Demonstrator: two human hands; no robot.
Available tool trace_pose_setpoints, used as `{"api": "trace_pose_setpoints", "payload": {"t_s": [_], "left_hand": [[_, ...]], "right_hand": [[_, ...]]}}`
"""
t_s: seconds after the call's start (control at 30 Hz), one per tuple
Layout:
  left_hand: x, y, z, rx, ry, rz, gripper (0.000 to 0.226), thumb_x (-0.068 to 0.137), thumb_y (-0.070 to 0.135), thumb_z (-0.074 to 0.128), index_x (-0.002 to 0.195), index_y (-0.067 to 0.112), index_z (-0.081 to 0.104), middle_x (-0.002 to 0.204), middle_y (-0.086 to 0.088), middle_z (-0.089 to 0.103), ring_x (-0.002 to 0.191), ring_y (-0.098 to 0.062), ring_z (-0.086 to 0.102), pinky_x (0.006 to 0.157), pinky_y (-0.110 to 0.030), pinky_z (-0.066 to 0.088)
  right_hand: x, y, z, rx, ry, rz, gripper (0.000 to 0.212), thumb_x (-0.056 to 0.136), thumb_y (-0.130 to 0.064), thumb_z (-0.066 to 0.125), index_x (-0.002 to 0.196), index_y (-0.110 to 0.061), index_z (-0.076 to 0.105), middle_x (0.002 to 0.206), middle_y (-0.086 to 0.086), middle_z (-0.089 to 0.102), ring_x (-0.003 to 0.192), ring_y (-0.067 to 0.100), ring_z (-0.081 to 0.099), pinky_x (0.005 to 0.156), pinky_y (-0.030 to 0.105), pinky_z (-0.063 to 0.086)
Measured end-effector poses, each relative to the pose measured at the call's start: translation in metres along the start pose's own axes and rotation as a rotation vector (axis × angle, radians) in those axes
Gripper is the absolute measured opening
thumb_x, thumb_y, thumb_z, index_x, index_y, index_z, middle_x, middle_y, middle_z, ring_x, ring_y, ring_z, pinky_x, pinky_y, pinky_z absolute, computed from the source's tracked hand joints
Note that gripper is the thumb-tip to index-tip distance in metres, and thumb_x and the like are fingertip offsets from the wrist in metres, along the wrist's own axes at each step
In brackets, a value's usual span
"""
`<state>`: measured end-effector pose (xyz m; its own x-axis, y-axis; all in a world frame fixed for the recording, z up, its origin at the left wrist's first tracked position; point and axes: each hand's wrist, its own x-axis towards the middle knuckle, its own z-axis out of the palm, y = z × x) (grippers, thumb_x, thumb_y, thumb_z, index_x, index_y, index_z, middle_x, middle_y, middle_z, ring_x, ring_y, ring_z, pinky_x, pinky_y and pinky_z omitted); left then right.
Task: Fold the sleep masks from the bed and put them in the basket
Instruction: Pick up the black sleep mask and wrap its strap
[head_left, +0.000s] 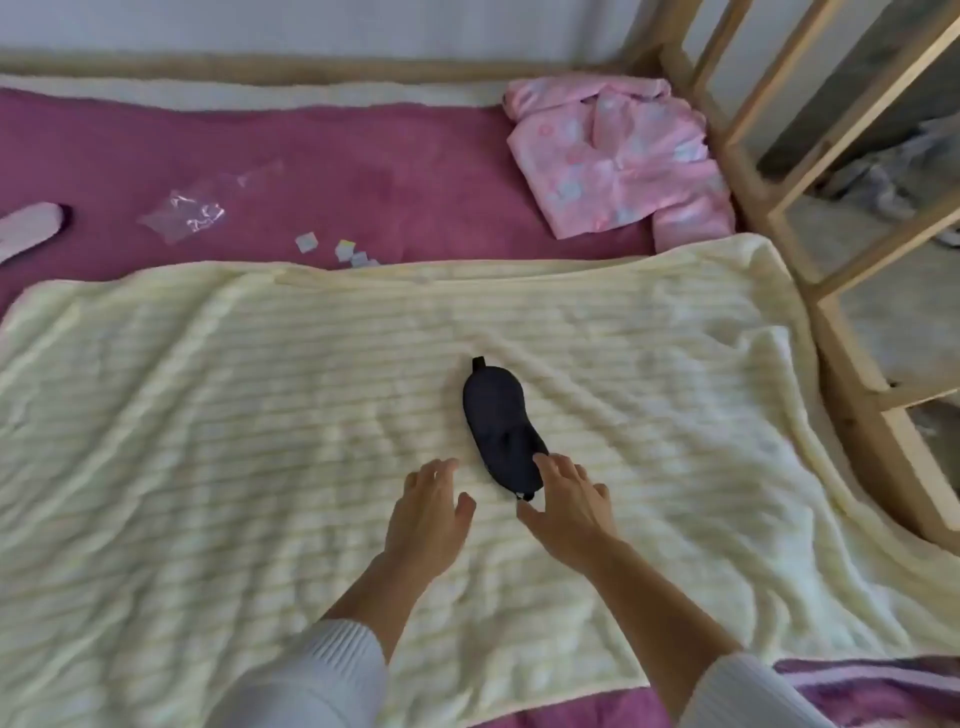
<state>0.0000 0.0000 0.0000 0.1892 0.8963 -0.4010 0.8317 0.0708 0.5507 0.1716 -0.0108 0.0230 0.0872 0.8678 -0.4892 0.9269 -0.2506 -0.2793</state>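
A dark navy sleep mask (500, 422) lies flat on the cream ribbed blanket (260, 395), its long axis running away from me, a short strap end poking out at its far tip. My right hand (569, 506) hovers at the mask's near end, fingers spread, fingertips touching or just over its edge. My left hand (428, 512) is open just left of the mask, apart from it. No basket is in view.
A pink patterned pyjama top (618, 161) lies at the far right on the magenta sheet (363, 171). A clear plastic bag (184, 215) and small paper squares (343, 252) lie beyond the blanket. A wooden bed rail (810, 249) runs along the right side.
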Motion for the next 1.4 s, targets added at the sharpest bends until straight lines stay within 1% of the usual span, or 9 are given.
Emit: {"api": "trace_pose_setpoints", "payload": {"t_s": [0.17,0.27,0.37,0.47,0.63,0.83,0.97,1.1,1.4], "left_hand": [[0.061,0.000,0.041,-0.204,0.011,-0.088,0.051,0.094,0.034,0.045,0.142,0.017,0.038,0.137,-0.003,0.051,0.125,-0.023,0.042,0.100,-0.035,0.043],[0.086,0.000,0.049,-0.344,0.034,-0.181,0.051,0.090,0.039,0.053,0.136,0.017,0.047,0.121,-0.006,0.053,0.115,-0.024,0.049,0.092,-0.034,0.048],[0.098,0.003,0.040,-0.525,-0.009,-0.277,0.014,0.085,0.032,0.061,0.098,0.026,0.064,0.091,-0.002,0.062,0.086,-0.020,0.060,0.070,-0.026,0.047],[0.095,0.014,0.025,-0.604,-0.142,-0.302,0.015,0.084,0.024,0.062,0.071,0.031,0.057,0.071,0.010,0.056,0.064,-0.007,0.052,0.059,-0.022,0.040],[0.089,0.025,0.023,-0.589,-0.128,-0.268,0.007,0.080,0.008,0.058,0.081,0.008,0.065,0.073,-0.005,0.063,0.064,-0.018,0.058,0.058,-0.029,0.045],[0.053,0.015,-0.019,-1.095,-0.108,-0.416,0.023,0.080,0.013,0.066,0.103,0.016,0.068,0.094,-0.009,0.076,0.083,-0.021,0.074,0.066,-0.029,0.060],[0.008,0.037,-0.084,-1.200,-0.009,-0.289,0.026,0.083,0.012,0.065,0.103,0.028,0.068,0.091,-0.001,0.078,0.084,-0.019,0.075,0.065,-0.028,0.059],[-0.056,0.073,-0.147,-1.113,-0.057,-0.138,0.034,0.083,0.004,0.061,0.106,0.027,0.068,0.085,0.001,0.079,0.081,-0.020,0.075,0.063,-0.027,0.058],[-0.181,0.128,-0.262,-0.872,-0.020,0.112,0.027,0.082,0.007,0.057,0.097,0.024,0.072,0.081,-0.003,0.078,0.073,-0.019,0.075,0.054,-0.020,0.054]], "right_hand": [[0.054,0.019,0.041,-0.101,-0.014,-0.015,0.078,0.089,-0.043,0.053,0.152,-0.025,0.011,0.163,-0.001,0.008,0.149,0.020,0.009,0.115,0.044,0.024],[0.072,0.030,0.056,-0.148,0.035,-0.020,0.051,0.095,-0.033,0.046,0.145,-0.029,0.034,0.160,-0.002,0.020,0.147,0.018,0.016,0.112,0.041,0.026],[0.078,0.034,0.054,-0.119,0.138,-0.066,0.031,0.096,-0.023,0.045,0.124,-0.025,0.058,0.146,-0.005,0.045,0.134,0.016,0.038,0.099,0.035,0.034],[0.076,0.033,0.043,0.138,0.064,0.059,0.050,0.092,-0.025,0.054,0.139,-0.017,0.040,0.145,0.001,0.041,0.124,0.022,0.048,0.092,0.035,0.046],[0.081,0.019,0.032,0.803,0.004,0.412,0.032,0.082,-0.006,0.062,0.114,-0.001,0.060,0.094,0.011,0.068,0.080,0.026,0.064,0.065,0.036,0.053],[0.034,0.007,-0.024,0.967,-0.092,0.146,0.015,0.084,0.001,0.059,0.089,-0.006,0.071,0.056,0.004,0.056,0.044,0.012,0.047,0.046,0.023,0.035],[-0.026,-0.009,-0.091,1.115,-0.190,-0.002,0.054,0.080,-0.003,0.062,0.117,-0.043,0.061,0.053,0.002,0.052,0.048,0.016,0.046,0.054,0.026,0.044],[-0.092,-0.029,-0.165,1.270,-0.248,-0.213,0.038,0.083,-0.010,0.046,0.109,-0.012,0.073,0.088,0.012,0.071,0.078,0.031,0.065,0.074,0.044,0.052],[-0.189,-0.075,-0.281,1.076,-0.496,-0.614,0.056,0.065,0.007,0.051,0.117,-0.006,0.067,0.111,0.021,0.070,0.106,0.032,0.067,0.081,0.029,0.054]]}}
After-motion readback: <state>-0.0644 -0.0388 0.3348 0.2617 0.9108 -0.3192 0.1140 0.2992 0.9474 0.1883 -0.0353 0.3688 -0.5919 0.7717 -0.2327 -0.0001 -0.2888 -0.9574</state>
